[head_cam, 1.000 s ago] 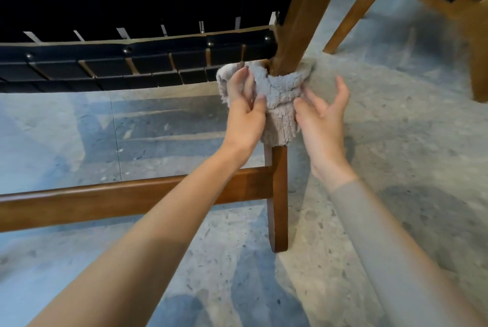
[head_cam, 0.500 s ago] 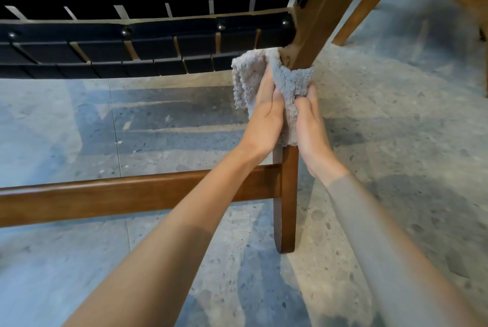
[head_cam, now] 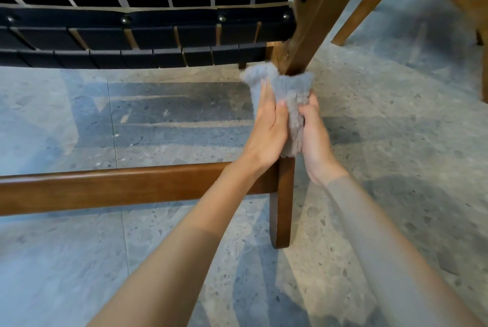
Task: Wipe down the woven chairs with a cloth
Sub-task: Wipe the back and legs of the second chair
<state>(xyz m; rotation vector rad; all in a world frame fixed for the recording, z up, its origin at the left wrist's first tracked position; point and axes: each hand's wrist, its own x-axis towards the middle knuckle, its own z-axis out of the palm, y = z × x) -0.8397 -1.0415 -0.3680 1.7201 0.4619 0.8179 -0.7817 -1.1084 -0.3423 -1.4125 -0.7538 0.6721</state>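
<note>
- From my remote seat, I see a grey speckled terrazzo floor [head_cam: 396,142] with long shadows lying across it.
- The woven chair [head_cam: 158,36] fills the upper left: black straps interlaced and pinned with round studs along a wooden frame.
- A slanted wooden post [head_cam: 317,17] comes down from the top and meets the upright front leg [head_cam: 284,208], which stands on the floor.
- A brown stretcher rail [head_cam: 118,186] runs from the left edge into that leg, low down.
- The cloth [head_cam: 290,94], grey and fluffy, is wrapped round the leg just below the joint with the post and above the rail; its top edge flares out beside the seat corner.
- My left hand [head_cam: 266,131] grips the cloth from the left, thumb on the front face and the other fingers reaching up and round the far side.
- My right hand [head_cam: 315,139] grips it from the right, fingers curled into the pile, so the two hands clamp the cloth against the leg between them.
- A thin grey sleeve [head_cam: 383,234] covers the right forearm.
- A second chair [head_cam: 369,2], also wood with dark webbing, stands at the upper right, apart from the first.
</note>
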